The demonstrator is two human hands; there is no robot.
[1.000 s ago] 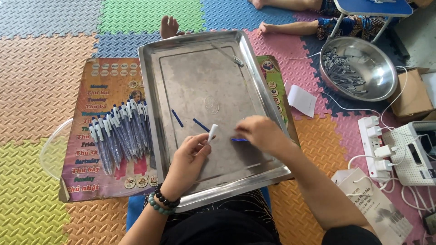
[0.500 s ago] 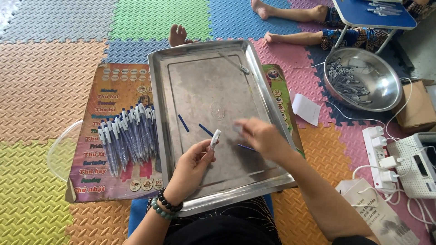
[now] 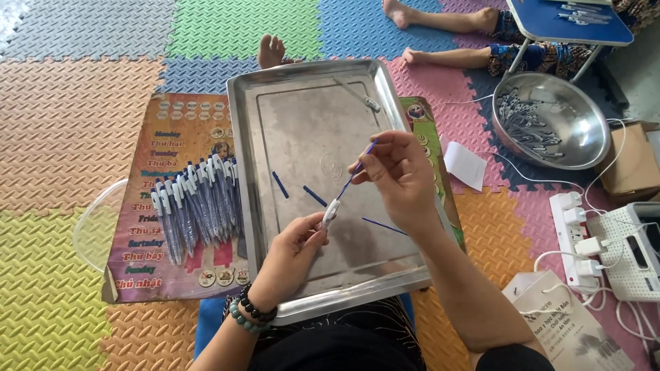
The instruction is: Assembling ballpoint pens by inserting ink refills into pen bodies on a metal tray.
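My left hand (image 3: 290, 255) pinches a small white pen barrel (image 3: 331, 211) over the steel tray (image 3: 247, 124). A thin blue ink refill (image 3: 359, 167) is held in my right hand (image 3: 399, 172), its lower end at the mouth of the barrel. Three more blue refills lie loose on the tray: two short ones (image 3: 280, 184) (image 3: 315, 196) and a long one (image 3: 383, 226) under my right wrist. A row of assembled blue-and-white pens (image 3: 196, 206) lies on a printed board (image 3: 172, 137) left of the tray.
A steel bowl (image 3: 584, 130) with several pen parts sits at the right. A power strip (image 3: 574, 230), chargers, a white device (image 3: 636, 251) and a paper bag (image 3: 570, 326) lie near right. Another person's bare feet (image 3: 405, 14) and a blue folding table (image 3: 567, 20) are at the top.
My right hand has picked a blue refill off the tray and raised it. It now meets the white barrel in my left hand, which also lifted a little.
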